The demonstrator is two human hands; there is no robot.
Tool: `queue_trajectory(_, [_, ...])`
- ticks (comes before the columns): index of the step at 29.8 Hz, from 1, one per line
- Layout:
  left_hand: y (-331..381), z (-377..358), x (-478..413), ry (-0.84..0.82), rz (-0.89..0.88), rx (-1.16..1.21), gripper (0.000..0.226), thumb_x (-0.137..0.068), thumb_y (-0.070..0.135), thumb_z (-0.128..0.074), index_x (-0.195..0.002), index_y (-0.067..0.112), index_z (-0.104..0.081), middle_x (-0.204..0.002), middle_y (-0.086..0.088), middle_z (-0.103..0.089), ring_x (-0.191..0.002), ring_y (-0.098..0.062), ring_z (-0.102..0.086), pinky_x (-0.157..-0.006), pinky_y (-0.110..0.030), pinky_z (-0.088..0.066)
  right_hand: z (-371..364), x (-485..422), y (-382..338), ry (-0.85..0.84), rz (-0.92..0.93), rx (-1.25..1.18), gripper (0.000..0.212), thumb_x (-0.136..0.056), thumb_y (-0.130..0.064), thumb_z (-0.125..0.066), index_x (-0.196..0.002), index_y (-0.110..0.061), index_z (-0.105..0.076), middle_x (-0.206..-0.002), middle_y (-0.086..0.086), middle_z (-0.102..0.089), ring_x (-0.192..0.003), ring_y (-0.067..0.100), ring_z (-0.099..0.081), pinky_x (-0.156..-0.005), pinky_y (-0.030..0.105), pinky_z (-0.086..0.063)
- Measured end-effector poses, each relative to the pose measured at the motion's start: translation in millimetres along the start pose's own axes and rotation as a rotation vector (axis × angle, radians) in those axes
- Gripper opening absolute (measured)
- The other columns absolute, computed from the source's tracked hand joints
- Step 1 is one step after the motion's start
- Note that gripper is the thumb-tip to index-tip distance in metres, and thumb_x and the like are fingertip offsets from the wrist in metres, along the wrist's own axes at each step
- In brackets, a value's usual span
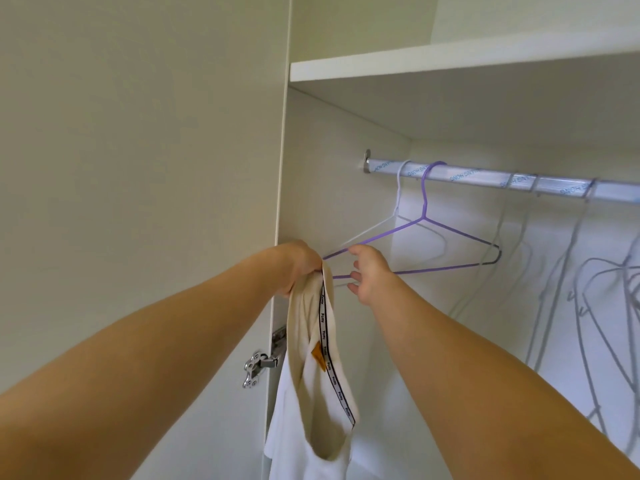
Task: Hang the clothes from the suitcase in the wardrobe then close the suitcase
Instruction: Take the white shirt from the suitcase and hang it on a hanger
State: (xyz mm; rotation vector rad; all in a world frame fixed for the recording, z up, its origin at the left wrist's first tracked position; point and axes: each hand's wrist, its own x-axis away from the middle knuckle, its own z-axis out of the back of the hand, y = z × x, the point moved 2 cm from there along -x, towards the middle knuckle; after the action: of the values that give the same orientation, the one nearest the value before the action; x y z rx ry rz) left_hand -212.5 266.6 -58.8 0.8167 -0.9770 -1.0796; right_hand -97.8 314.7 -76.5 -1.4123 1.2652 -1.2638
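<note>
My left hand (300, 266) grips the collar of a cream and white garment (313, 382) with a black lettered neck tape; it hangs down from that hand in front of the wardrobe's left wall. A purple wire hanger (429, 237) hangs on the metal rail (491, 180), its left tip next to the garment's collar. My right hand (369, 273) holds the hanger's left end, fingers curled round its lower wire. A white wire hanger (398, 206) hangs just behind the purple one. The suitcase is out of view.
Several bare grey wire hangers (568, 271) hang further right on the rail. A white shelf (450, 58) runs above it. The open wardrobe door (138, 168) fills the left side, with a metal hinge (258, 365) low on its edge.
</note>
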Motion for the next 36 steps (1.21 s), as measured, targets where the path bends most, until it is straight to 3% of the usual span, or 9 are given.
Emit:
queue_trajectory(5, [-5,-2,-10,-0.048,0.051,-0.073,0.016,-0.094,0.006,-0.047,-0.08,0.005,-0.055,-0.074,-0.011,-0.058,-0.066,-0.022,-0.057,-0.078,-0.033,-0.053,-8,-7,3,-0.064,0.002,-0.025,0.042,-0.095,-0.023,-0.047,-0.136,-0.027,-0.041,-0.119,0.002,-0.039,-0.128,0.027,-0.038,-0.095,0.039,-0.037])
queue_trajectory(11, [-10,-8,-22,-0.083,0.039,-0.128,0.006,-0.093,0.008,-0.051,-0.088,0.008,-0.054,-0.086,-0.011,-0.062,-0.078,-0.025,-0.061,-0.081,-0.036,-0.055,-6,-18,6,-0.045,-0.032,-0.14,0.032,-0.093,-0.026,-0.051,-0.124,-0.019,-0.048,-0.136,0.006,-0.045,-0.128,0.024,-0.041,-0.091,0.036,-0.036])
queue_trajectory(14, [-11,-12,-22,-0.132,0.019,-0.122,0.014,-0.093,0.009,-0.052,-0.106,0.008,-0.056,-0.102,-0.013,-0.065,-0.083,-0.025,-0.063,-0.08,-0.035,-0.055,-1,-19,7,-0.039,-0.012,-0.17,0.027,-0.095,-0.024,-0.047,-0.122,-0.019,-0.051,-0.132,0.005,-0.051,-0.125,0.024,-0.044,-0.091,0.036,-0.036])
queue_trajectory(16, [-11,-16,-21,-0.159,-0.003,-0.119,0.02,-0.091,0.007,-0.054,-0.11,0.013,-0.055,-0.107,-0.012,-0.064,-0.085,-0.023,-0.061,-0.08,-0.033,-0.054,5,-20,9,0.007,-0.002,-0.214,0.03,-0.097,-0.019,-0.043,-0.125,-0.013,-0.052,-0.124,0.007,-0.056,-0.118,0.024,-0.05,-0.089,0.035,-0.038])
queue_trajectory(19, [-10,-22,-16,-0.221,-0.026,-0.12,0.025,-0.088,0.006,-0.058,-0.112,0.012,-0.06,-0.094,-0.009,-0.064,-0.076,-0.02,-0.061,-0.07,-0.029,-0.054,13,-18,11,0.062,0.01,-0.25,0.02,-0.097,-0.01,-0.041,-0.109,-0.005,-0.056,-0.097,0.01,-0.062,-0.088,0.022,-0.061,-0.077,0.03,-0.049])
queue_trajectory(22, [-10,-28,-12,-0.281,-0.039,-0.147,0.028,-0.088,0.007,-0.059,-0.116,0.009,-0.062,-0.102,-0.012,-0.064,-0.085,-0.024,-0.062,-0.08,-0.035,-0.055,20,-12,10,0.059,0.042,-0.275,0.013,-0.094,0.0,-0.042,-0.099,-0.004,-0.053,-0.082,0.011,-0.06,-0.07,0.018,-0.062,-0.06,0.027,-0.049])
queue_trajectory(26, [-4,-38,-3,-0.335,-0.06,-0.136,0.028,-0.086,0.01,-0.064,-0.115,0.007,-0.062,-0.112,-0.016,-0.066,-0.1,-0.031,-0.065,-0.088,-0.042,-0.053,33,1,7,0.105,0.078,-0.262,0.022,-0.089,0.007,-0.048,-0.078,-0.012,-0.045,-0.075,0.013,-0.057,-0.064,0.021,-0.06,-0.054,0.028,-0.045])
queue_trajectory(33, [3,-39,3,-0.376,-0.067,-0.161,0.034,-0.087,0.006,-0.061,-0.12,-0.001,-0.057,-0.119,-0.019,-0.063,-0.108,-0.033,-0.062,-0.091,-0.039,-0.051,56,14,5,0.272,0.12,-0.248,0.033,-0.087,0.01,-0.044,-0.106,-0.017,-0.04,-0.089,0.011,-0.052,-0.059,0.018,-0.05,-0.054,0.026,-0.041])
queue_trajectory(36, [3,-34,3,-0.368,-0.069,-0.171,0.034,-0.086,0.004,-0.061,-0.12,0.001,-0.057,-0.117,-0.018,-0.064,-0.105,-0.032,-0.063,-0.087,-0.037,-0.053,70,21,5,0.429,0.149,0.058,0.027,-0.09,0.002,-0.041,-0.109,-0.016,-0.044,-0.108,0.015,-0.048,-0.076,0.023,-0.052,-0.062,0.027,-0.042])
